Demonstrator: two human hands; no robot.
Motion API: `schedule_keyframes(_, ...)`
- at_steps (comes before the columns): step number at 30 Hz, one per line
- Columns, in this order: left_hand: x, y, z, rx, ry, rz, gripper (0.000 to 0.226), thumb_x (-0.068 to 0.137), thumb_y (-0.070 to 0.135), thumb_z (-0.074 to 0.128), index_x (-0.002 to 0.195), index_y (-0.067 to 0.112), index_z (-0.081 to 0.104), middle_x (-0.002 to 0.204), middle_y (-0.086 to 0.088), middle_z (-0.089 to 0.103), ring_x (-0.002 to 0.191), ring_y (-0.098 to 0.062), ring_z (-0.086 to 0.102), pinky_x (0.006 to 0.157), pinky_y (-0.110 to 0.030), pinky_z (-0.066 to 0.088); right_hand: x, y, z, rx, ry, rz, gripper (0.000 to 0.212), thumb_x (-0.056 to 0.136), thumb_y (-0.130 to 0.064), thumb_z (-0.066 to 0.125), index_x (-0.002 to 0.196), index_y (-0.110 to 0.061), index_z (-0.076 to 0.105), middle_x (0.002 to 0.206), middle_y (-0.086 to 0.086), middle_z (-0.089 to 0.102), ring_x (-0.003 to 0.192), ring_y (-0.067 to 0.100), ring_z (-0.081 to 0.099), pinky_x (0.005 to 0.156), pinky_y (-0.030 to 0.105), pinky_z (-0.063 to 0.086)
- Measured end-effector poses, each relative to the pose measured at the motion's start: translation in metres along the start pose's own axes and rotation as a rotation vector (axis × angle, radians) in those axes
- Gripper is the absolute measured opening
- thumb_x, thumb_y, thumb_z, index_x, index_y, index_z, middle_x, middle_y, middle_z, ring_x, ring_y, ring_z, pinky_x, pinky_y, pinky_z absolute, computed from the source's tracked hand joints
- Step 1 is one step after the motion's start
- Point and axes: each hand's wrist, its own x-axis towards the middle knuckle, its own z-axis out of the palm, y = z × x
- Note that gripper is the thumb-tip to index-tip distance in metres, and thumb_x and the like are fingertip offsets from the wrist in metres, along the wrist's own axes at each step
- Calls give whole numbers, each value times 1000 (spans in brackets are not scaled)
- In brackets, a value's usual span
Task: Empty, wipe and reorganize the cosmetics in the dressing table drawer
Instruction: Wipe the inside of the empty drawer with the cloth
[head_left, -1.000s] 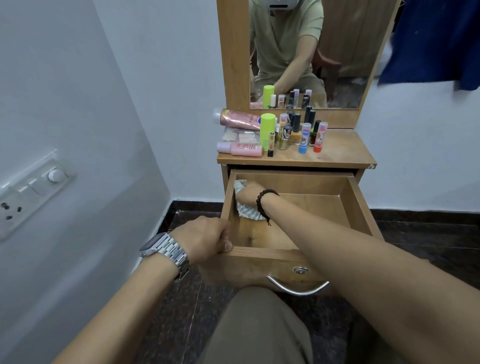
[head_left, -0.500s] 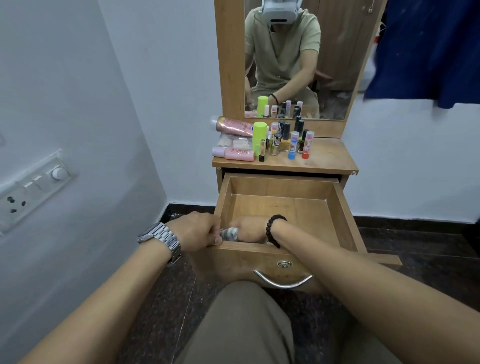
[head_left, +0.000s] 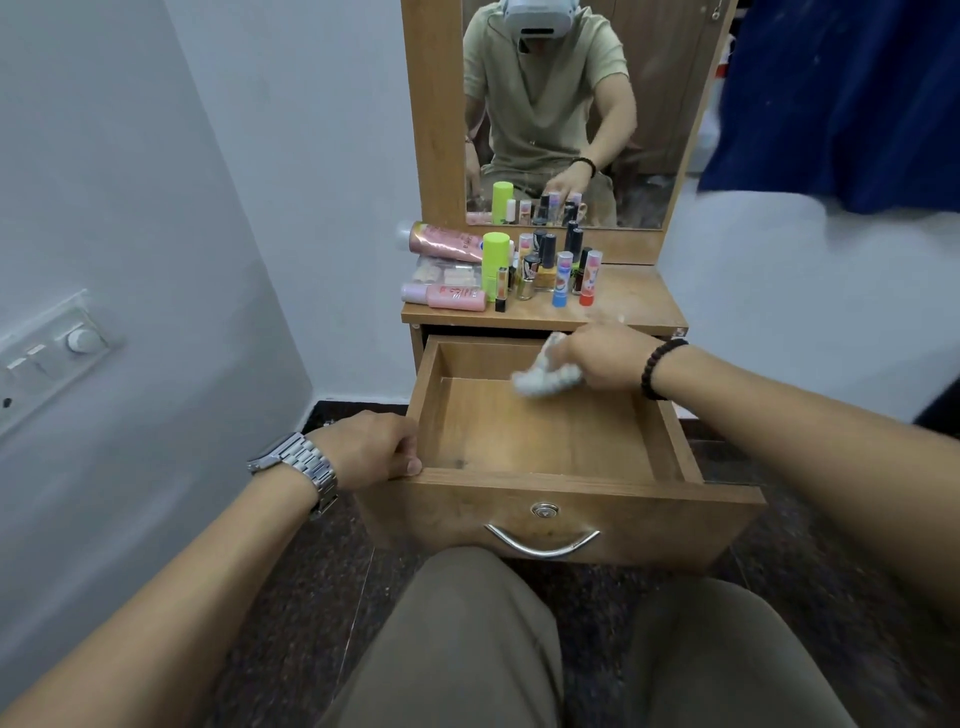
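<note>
The wooden drawer (head_left: 571, 488) of the dressing table is pulled out and holds nothing but bare wood. My left hand (head_left: 371, 447) grips its front left corner, thumb over the front edge. My right hand (head_left: 605, 356) holds a crumpled white cloth (head_left: 545, 376) above the drawer's back right part, just under the tabletop edge. On the tabletop (head_left: 631, 304) stand several cosmetics (head_left: 524, 265): two pink tubes lying at the left, a lime green bottle, lip balms and small dark bottles.
A mirror (head_left: 566, 114) rises behind the tabletop. A grey wall with a switch plate (head_left: 49, 356) runs along the left. A blue cloth (head_left: 841, 98) hangs at the upper right. My knees sit right below the drawer front and its metal handle (head_left: 542, 543).
My right hand has carried the cloth from the drawer's back left, past the front left corner, up to the back right. My left hand has kept its grip on the corner.
</note>
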Motion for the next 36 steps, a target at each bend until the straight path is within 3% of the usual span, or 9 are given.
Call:
schedule_keyframes(3,-1,1,0,8,-3,3,23,93,35,57,74,27,48,80,6,54,79,-14,52,67,-28,39,-14,22,23,-603,-298,-55,28,97,-36,47,115,-20,62,107,-1,63,107,22,58,102,37,31)
schedule_keyframes(6,0,1,0,13,-7,8,20,93,35,56,76,26,50,80,6,54,78,-13,51,67,-28,38,-33,31,22,-583,-593,49,37,98,-42,46,128,-25,60,127,1,58,121,25,50,109,40,29)
schedule_keyframes(14,-2,1,-1,6,6,16,19,93,34,56,78,24,51,78,8,52,75,-10,49,60,-24,34,-62,-3,37,-612,-690,-103,35,95,-11,53,127,-23,62,124,7,62,115,32,55,97,41,41)
schedule_keyframes(19,-2,1,0,-7,-1,8,20,93,35,57,77,24,51,79,7,54,77,-12,50,66,-27,38,-74,-1,44,-579,-589,-99,27,97,-11,40,105,-3,64,109,16,65,101,35,61,93,42,47)
schedule_keyframes(28,0,-1,-1,-16,2,21,23,92,34,58,73,27,48,76,8,52,72,-9,47,62,-26,35,-73,1,-1,-448,-643,-12,35,94,-4,48,121,-16,66,119,7,66,103,27,63,89,34,53)
schedule_keyframes(31,0,-2,-1,-19,0,24,21,93,35,57,75,25,50,76,8,53,72,-8,47,60,-25,34,-63,-1,-34,-292,-378,28,31,92,-3,46,110,-16,67,113,5,67,97,23,63,87,37,55)
schedule_keyframes(33,0,-2,-1,-21,2,26,20,93,35,57,76,25,51,77,8,53,72,-9,48,61,-25,35,-55,-4,-37,-216,-71,14,38,93,-8,48,122,-27,63,131,0,61,111,22,60,91,43,53)
schedule_keyframes(34,0,-1,-1,-20,6,29,20,93,35,57,77,24,51,77,8,53,72,-8,48,60,-25,34,-52,-6,-31,-181,0,11,40,95,-14,48,128,-33,59,139,-4,55,118,22,56,95,45,50)
schedule_keyframes(36,-1,-1,0,-10,24,29,20,94,34,56,78,22,51,76,11,52,70,-5,47,58,-22,34,-47,-14,-14,-123,-98,20,44,97,-20,45,139,-36,48,146,-4,47,125,23,51,104,42,43)
